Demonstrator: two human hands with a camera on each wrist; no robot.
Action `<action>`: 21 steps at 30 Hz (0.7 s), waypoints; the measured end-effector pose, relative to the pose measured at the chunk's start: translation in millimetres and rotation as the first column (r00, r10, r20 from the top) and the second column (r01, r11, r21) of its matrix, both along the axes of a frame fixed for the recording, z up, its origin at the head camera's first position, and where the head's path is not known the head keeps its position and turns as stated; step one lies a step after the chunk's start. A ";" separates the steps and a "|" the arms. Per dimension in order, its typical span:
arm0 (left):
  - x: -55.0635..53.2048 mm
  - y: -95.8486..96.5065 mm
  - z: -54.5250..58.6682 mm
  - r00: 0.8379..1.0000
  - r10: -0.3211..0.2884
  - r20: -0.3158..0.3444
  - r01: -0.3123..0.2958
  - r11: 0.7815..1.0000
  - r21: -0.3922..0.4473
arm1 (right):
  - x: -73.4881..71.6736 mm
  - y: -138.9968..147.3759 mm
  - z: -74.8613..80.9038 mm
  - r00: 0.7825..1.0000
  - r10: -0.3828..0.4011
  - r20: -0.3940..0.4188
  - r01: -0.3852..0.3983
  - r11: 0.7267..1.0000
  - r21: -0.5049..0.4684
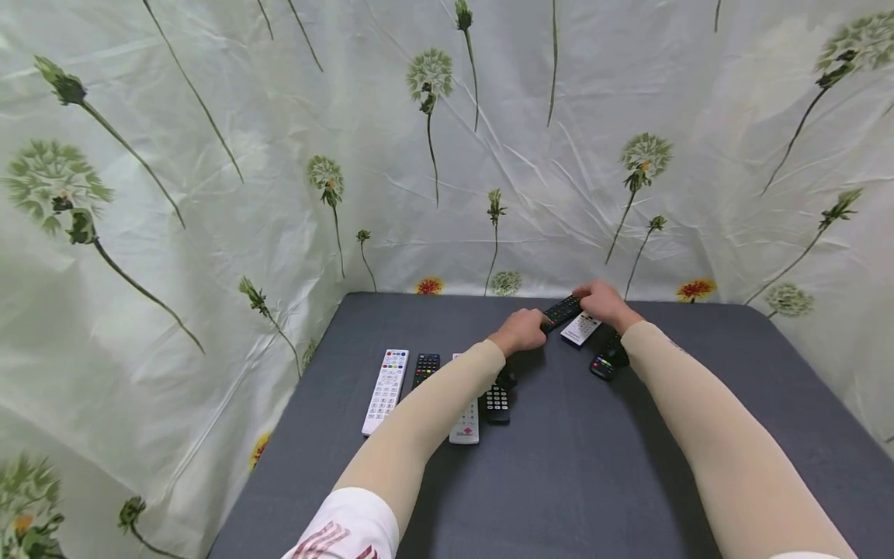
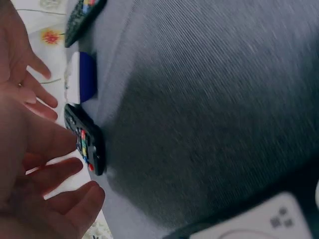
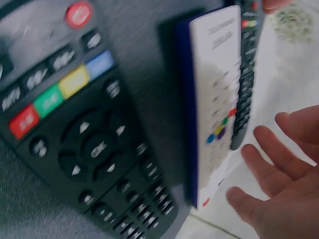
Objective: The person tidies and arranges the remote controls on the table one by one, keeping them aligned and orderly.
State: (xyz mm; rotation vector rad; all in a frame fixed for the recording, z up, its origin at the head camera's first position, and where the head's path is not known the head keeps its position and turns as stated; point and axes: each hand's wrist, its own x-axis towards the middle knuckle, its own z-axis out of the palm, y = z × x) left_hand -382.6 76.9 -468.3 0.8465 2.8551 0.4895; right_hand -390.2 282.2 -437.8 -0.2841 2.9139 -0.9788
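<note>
A slim black remote [image 1: 561, 312] lies slanted near the table's far edge, between my two hands. My left hand [image 1: 524, 330] is at its near end; in the left wrist view one finger overlaps the remote [image 2: 88, 142] while the others extend loosely. My right hand [image 1: 604, 301] reaches over its far end, fingers loosely spread beside it in the right wrist view. Just right of this remote lies a white remote [image 3: 215, 94] with a blue side. Another black remote [image 3: 97, 149] with coloured buttons lies further right, partly hidden by my right forearm in the head view.
On the left of the grey table [image 1: 559, 481] are a white remote [image 1: 386, 390], a black one [image 1: 426, 366], another white one [image 1: 466, 425] and a dark one [image 1: 498, 404]. My left forearm partly covers this group. A floral curtain [image 1: 447, 155] hangs behind the far edge.
</note>
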 end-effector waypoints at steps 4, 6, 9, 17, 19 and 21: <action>-0.3 -0.4 0.5 0.999 -0.042 -0.010 0.040 0.991 -0.127 | -6.6 0.5 -6.5 1.000 0.029 -0.004 -0.029 0.998 0.053; -0.8 -0.8 -0.1 0.998 -0.055 -0.011 0.053 0.985 -0.166 | -8.9 1.4 -9.8 0.999 0.038 0.002 -0.038 0.996 0.078; -0.4 -0.4 -4.0 0.997 -0.082 -0.003 0.080 0.978 -0.191 | -9.0 4.3 -15.5 0.999 0.047 0.026 -0.050 0.992 0.117; -3.3 -11.9 -4.0 0.997 -0.068 0.034 0.070 0.995 -0.069 | -9.0 -2.7 -15.4 0.998 0.057 0.008 -0.057 0.984 0.170; -4.4 -15.4 -2.3 0.997 -0.044 0.070 0.043 0.999 0.010 | -10.6 -5.6 -14.5 0.998 0.057 -0.013 -0.053 0.982 0.184; -5.6 -17.7 -1.1 0.993 -0.014 0.120 0.003 0.996 0.092 | -13.0 -7.1 -15.4 0.998 0.056 -0.025 -0.050 0.979 0.197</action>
